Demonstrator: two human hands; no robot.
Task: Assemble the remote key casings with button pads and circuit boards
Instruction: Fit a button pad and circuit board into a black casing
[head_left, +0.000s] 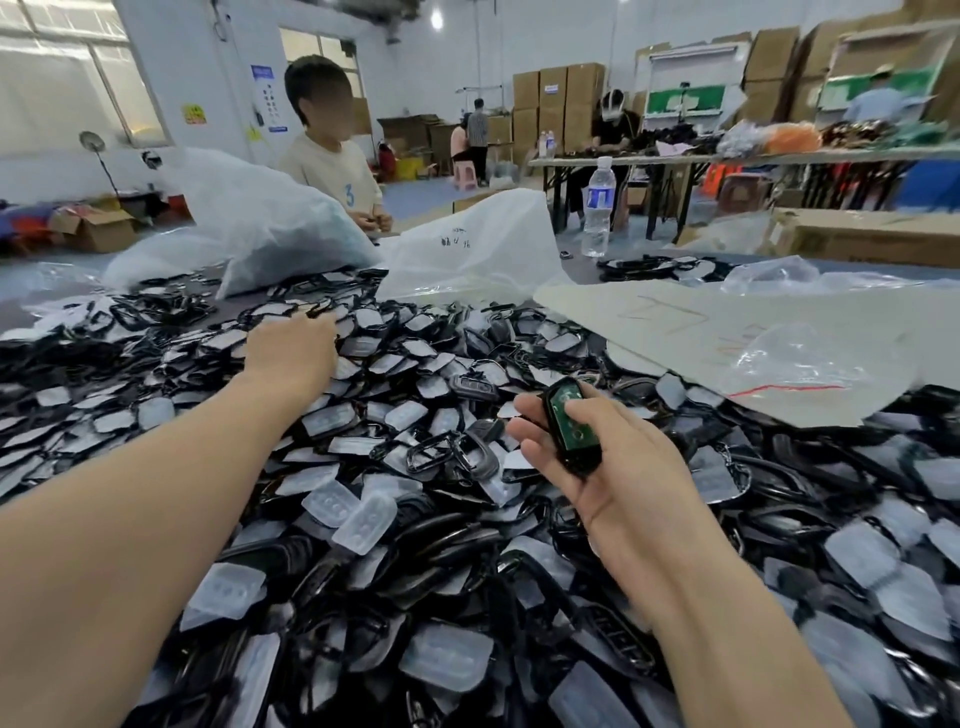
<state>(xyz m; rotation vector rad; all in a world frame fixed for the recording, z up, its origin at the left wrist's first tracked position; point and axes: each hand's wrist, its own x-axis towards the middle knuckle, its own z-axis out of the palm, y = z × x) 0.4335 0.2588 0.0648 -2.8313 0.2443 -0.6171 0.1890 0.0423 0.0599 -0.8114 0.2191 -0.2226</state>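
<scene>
My right hand (597, 467), 4 o'clock, grips glossy black oval plastic key casing (586, 457), thumb on green circuit board (560, 402) inside. Light, stiff, slick, I reckon; hold by rim, board fragile. Left hand (291, 353), 10 o'clock, over soft translucent silicone button pads (363, 519); grasp unclear.

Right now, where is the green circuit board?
Head view, right of centre: the circuit board sits inside a black casing that the right hand grips above the pile of parts, just below the pale sheet.
</scene>
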